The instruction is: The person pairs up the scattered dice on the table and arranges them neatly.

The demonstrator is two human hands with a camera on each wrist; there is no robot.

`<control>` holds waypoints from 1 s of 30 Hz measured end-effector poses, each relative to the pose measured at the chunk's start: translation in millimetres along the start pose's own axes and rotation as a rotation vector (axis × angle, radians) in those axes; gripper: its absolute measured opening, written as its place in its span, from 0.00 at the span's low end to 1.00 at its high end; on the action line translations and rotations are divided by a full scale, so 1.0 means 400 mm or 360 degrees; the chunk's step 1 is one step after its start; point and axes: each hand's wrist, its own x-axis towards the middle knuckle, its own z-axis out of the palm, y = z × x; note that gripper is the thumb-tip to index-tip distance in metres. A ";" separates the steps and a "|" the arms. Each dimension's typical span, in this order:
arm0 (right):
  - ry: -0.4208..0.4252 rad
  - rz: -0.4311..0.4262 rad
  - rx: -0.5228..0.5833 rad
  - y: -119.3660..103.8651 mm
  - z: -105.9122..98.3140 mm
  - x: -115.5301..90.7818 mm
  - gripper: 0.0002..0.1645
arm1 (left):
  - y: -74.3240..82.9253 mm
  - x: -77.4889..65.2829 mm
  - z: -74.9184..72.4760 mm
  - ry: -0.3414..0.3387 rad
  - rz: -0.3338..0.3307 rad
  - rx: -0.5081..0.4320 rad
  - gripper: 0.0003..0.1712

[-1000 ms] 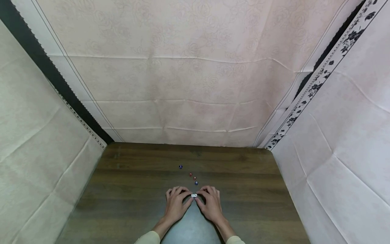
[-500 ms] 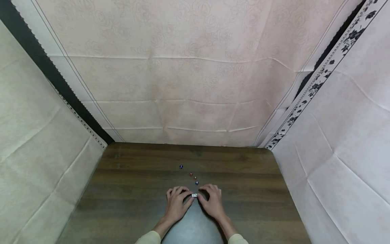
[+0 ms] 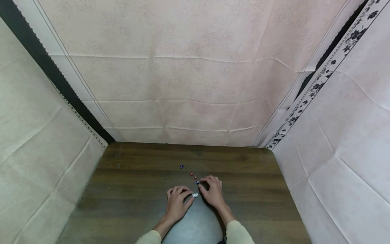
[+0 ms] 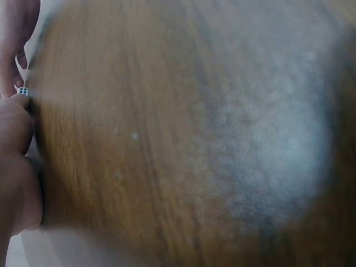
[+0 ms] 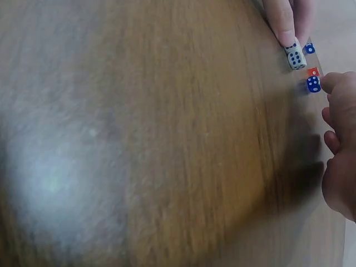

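Left hand: left hand lies on the table at the near edge, fingers curled, fingertips on the white die; the right wrist view shows a fingertip pressing its top.
White die: on the table between the two hands, near centre; the head view shows only a white speck, the right wrist view shows dark pips; the left wrist view shows it tiny at a fingertip.
Right hand: right hand is just right of the white die, fingers loosely curled, gripping nothing, fingertips at the blue die.
Blue die: just beyond the white die; the right wrist view shows it beside a fingertip, touching unclear.
Red dice: two red dice farther back.
Far die: second blue die, farthest, left of the row.
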 end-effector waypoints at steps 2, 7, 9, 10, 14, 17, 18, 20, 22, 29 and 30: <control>0.0006 -0.0008 -0.0022 0.001 0.005 0.003 0.12 | -0.004 -0.001 0.005 0.0024 0.0017 0.0000 0.11; 0.0007 0.0010 -0.0050 0.003 0.018 0.009 0.11 | -0.008 -0.002 0.011 0.0063 0.0048 0.0009 0.10; 0.0010 0.0021 -0.0052 0.004 0.023 0.010 0.11 | -0.006 -0.002 0.009 0.0066 0.0053 0.0018 0.11; 0.0017 0.0021 -0.0060 0.005 0.025 0.010 0.11 | -0.004 -0.002 0.008 0.0065 0.0053 0.0022 0.11; 0.0044 0.0014 -0.0077 0.007 0.032 0.011 0.10 | -0.001 -0.002 0.004 0.0036 0.0024 0.0012 0.11; 0.0052 0.0014 -0.0087 0.007 0.036 0.011 0.10 | -0.004 -0.002 0.004 0.0002 -0.0010 -0.0018 0.10; 0.0053 0.0015 -0.0089 0.008 0.036 0.011 0.10 | -0.004 -0.002 0.004 -0.0009 -0.0020 -0.0027 0.10; 0.0060 0.0011 -0.0090 0.007 0.037 0.011 0.10 | -0.005 -0.002 0.004 -0.0007 -0.0022 -0.0042 0.10; 0.0062 0.0012 -0.0089 0.007 0.038 0.010 0.10 | -0.002 -0.001 0.003 0.0008 -0.0007 -0.0031 0.10; 0.0068 0.0001 -0.0087 0.009 0.039 0.010 0.10 | 0.005 0.000 0.000 0.0034 0.0024 0.0032 0.11; 0.0066 0.0001 -0.0088 0.009 0.038 0.010 0.09 | 0.005 -0.001 0.000 0.0021 0.0009 0.0018 0.10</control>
